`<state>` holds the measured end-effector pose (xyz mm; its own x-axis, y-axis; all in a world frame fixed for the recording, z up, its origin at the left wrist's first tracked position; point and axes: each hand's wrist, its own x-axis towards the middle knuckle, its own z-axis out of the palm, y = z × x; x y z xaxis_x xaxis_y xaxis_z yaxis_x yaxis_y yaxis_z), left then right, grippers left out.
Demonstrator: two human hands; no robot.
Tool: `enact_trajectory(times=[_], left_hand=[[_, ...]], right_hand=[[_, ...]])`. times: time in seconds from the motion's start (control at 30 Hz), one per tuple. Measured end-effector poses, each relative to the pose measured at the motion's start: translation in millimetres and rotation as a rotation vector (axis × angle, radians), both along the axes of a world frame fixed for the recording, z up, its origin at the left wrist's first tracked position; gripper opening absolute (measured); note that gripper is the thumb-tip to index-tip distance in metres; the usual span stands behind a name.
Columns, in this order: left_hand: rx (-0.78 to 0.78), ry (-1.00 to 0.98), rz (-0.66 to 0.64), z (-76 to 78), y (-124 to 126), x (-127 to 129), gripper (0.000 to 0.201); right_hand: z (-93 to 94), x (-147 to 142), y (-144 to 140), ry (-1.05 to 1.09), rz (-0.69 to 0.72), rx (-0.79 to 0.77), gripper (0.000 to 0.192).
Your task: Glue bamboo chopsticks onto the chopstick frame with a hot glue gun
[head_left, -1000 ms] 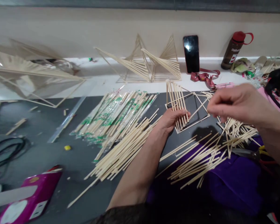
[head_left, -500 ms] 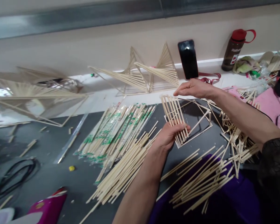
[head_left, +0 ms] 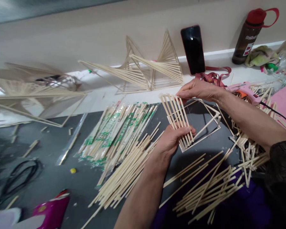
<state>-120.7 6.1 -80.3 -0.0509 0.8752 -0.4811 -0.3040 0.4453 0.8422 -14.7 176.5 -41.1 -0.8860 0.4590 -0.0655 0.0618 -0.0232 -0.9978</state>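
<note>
The left hand (head_left: 173,140) has its fingers clamped on the near edge of the stick frame (head_left: 181,122), tilted above the worktop (head_left: 50,178). The right hand (head_left: 197,90) pinches the frame's far end, just before the phone (head_left: 193,49).

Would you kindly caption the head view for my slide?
Left hand grips a stick frame while right hand touches its top.

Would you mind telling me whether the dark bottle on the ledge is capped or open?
Capped: the bottle stands upright by the wall with its red lid seated on top.
</note>
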Motion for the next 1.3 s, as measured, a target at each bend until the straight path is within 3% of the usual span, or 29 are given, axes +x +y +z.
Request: enact_trajectory(times=[0.33,1.3], left_hand=[[0.012,0.015,0.014,-1.1,1,0,0.022],[0.036,0.004,0.007,0.0,2,2,0.022]], right_hand=[[-11.6,-2,4,0.053,-0.010,0.035,0.014],[-9.9,-5,-2,0.055,-0.058,-0.048,0.022]])
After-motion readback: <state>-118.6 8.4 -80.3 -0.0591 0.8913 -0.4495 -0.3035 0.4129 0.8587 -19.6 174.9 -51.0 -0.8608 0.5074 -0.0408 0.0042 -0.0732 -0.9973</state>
